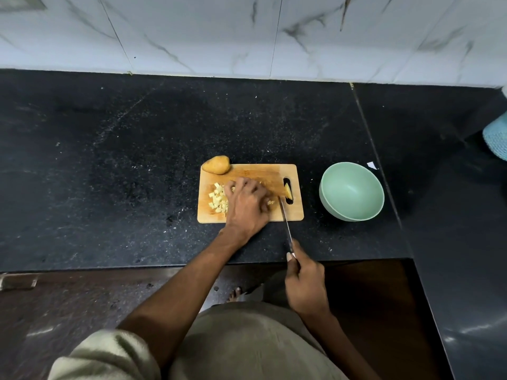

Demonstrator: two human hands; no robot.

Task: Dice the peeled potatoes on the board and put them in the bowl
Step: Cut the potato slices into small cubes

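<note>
A wooden cutting board (290, 212) lies on the black counter. A whole potato (217, 164) sits at its far left corner. Several pale potato cubes (218, 200) are heaped on the board's left half. My left hand (247, 201) lies over the middle of the board with its fingers curled down on potato pieces that it mostly hides. My right hand (304, 286) grips the handle of a knife (285, 220), whose blade tip rests on the board just right of the left hand. A potato slice (288, 192) lies by the board's handle slot. A green bowl (351, 195) stands to the right, with nothing inside.
The marble-tiled wall (247, 37) runs along the back of the counter. A light blue textured object (497, 138) sits at the far right edge. A small white scrap (371, 165) lies beyond the bowl. The counter's front edge (164, 266) runs below the board.
</note>
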